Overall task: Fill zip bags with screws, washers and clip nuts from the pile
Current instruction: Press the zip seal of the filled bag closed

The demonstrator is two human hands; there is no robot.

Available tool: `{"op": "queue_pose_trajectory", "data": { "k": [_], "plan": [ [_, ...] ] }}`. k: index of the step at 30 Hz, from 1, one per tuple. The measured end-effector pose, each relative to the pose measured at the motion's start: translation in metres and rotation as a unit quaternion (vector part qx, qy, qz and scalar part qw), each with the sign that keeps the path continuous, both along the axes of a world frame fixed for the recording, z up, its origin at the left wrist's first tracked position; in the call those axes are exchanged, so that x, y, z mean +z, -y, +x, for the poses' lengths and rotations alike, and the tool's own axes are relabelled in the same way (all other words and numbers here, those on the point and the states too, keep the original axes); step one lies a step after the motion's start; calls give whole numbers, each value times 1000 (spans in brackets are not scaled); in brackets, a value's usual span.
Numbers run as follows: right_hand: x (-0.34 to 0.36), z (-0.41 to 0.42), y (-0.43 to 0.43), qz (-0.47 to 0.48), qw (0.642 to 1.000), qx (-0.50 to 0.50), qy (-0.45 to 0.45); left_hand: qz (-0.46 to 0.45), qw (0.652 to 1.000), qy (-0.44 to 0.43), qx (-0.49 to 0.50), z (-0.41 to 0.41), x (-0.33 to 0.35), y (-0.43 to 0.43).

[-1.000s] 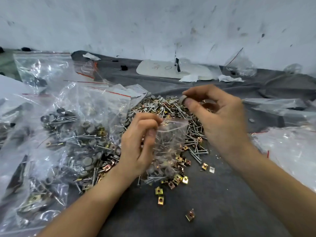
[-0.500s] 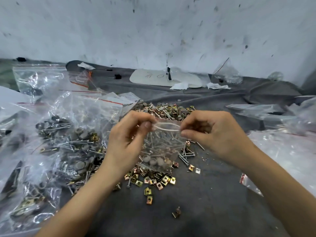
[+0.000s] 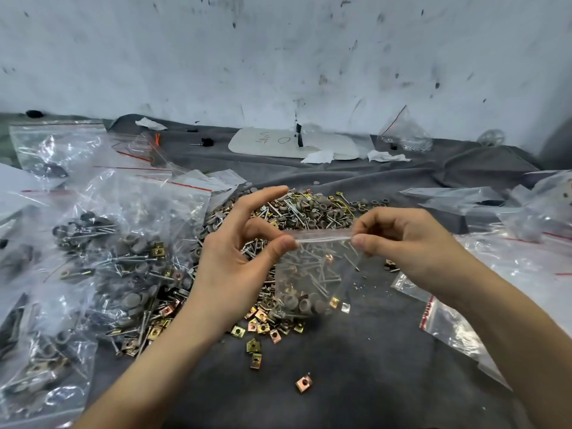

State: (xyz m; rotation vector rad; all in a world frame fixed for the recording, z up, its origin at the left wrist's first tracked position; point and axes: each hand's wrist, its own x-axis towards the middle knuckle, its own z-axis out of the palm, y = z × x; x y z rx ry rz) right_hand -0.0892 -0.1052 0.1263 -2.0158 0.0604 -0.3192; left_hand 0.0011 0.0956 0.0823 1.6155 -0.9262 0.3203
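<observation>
A small clear zip bag (image 3: 312, 274) hangs between my hands above the pile, holding screws, grey washers and gold clip nuts at its bottom. My left hand (image 3: 235, 258) pinches the left end of its zip strip between thumb and forefinger, other fingers spread. My right hand (image 3: 399, 243) pinches the strip's right end, and the strip is pulled flat between them. The pile (image 3: 309, 212) of screws, washers and clip nuts lies on the grey cloth (image 3: 356, 366) behind and below the bag. Loose clip nuts (image 3: 257, 345) are scattered nearer to me.
Several filled zip bags (image 3: 117, 258) are heaped at the left. Empty zip bags (image 3: 448, 323) lie at the right under my forearm. A white board (image 3: 291, 147) and paper scraps lie at the back by the wall. One lone clip nut (image 3: 304, 383) sits near the front.
A second ago my right hand held a washer above the open bag. Since then both hands took the bag's top and my hands spread apart along the zip strip.
</observation>
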Motion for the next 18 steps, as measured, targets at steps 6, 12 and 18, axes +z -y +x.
{"op": "queue_pose_trajectory", "data": {
  "k": [6,12,18],
  "plan": [
    [3,1,-4,-62,997,47,20,18,999,17,-28,-9,0,13],
    [3,2,-6,-134,987,80,41,18,999,16,-41,-11,-1,22],
    [2,4,-12,-179,979,72,66,15,999,-6,-48,-8,-3,19]
  ]
}}
